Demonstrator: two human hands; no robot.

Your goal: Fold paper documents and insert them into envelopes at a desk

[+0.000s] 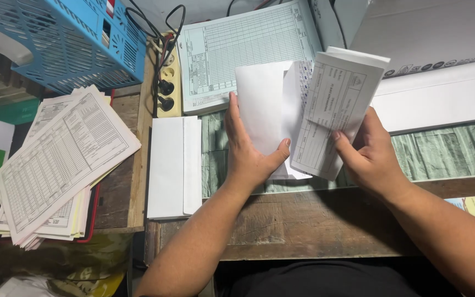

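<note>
Wooden desk (303,220) is lying below; I'm gripping a white envelope (262,104) in my left hand (248,154), my right hand (366,157) pinching folded forms (333,104).

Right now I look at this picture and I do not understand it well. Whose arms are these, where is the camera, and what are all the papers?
There is no machine here. The two bare arms belong to one person, and the single picture comes from a camera worn on that person's head, looking down at a wooden desk.

The left hand holds a plain white envelope upright. The right hand holds a folded printed form against the envelope's open side; whether it is already partly inside, I cannot tell.

On the desk, left of the hands, lies a stack of white envelopes. Further left is a pile of printed table forms, with a blue plastic basket above it. Behind the hands are a pale green ledger sheet and a power strip with plugs.
</note>
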